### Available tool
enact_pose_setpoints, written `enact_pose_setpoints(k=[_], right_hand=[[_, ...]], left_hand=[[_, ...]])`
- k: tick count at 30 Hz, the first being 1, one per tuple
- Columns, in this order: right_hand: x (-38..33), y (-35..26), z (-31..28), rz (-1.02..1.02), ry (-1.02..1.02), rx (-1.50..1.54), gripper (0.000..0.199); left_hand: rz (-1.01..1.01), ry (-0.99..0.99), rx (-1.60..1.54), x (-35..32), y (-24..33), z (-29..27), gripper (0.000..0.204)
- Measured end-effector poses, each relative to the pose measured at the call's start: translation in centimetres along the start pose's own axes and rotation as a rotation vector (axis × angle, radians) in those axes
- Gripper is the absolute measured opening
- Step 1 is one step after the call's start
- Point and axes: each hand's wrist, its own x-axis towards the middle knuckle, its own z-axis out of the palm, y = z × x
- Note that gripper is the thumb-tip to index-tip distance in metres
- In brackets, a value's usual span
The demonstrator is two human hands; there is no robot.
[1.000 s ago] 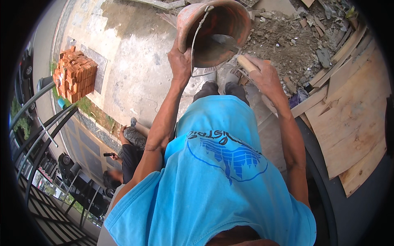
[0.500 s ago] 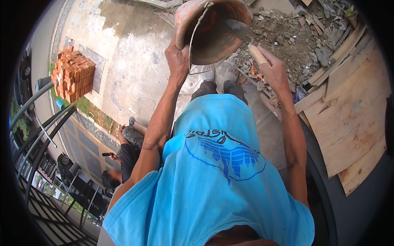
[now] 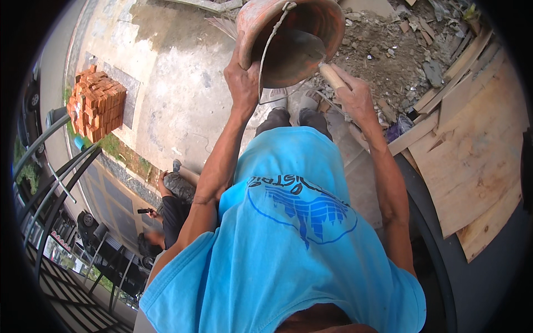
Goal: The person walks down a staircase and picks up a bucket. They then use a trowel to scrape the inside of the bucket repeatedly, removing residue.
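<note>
Fingers (image 3: pixel 242 83) on bucket (image 3: pixel 288 39) rim, R hand (image 3: pixel 355 100) w/ trowel (image 3: pixel 311 47)

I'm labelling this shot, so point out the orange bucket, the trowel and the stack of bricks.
orange bucket (image 3: pixel 252 22): head view, on its outer wall near the rim.
trowel (image 3: pixel 302 47): head view, on the metal blade inside the bucket.
stack of bricks (image 3: pixel 97 102): head view, on the middle of the pile.

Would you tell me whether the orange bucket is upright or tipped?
Tipped: the orange bucket shows its open mouth to the camera, left hand gripping its rim.
</note>
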Motion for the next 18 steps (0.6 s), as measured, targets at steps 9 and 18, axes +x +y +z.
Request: enact_pose_setpoints(k=[9, 18], right_hand=[[0.4, 1.2, -0.2, -0.188, 0.116, 0.023, 0.059], [-0.4, -0.6, -0.1, 0.136, 0.005, 0.257, 0.061]], left_hand=[[-0.032, -0.049, -0.045, 0.7, 1.3, 0.2, 0.038], [-0.058, -0.064, -0.013, 1.0, -0.7, -0.2, 0.037]])
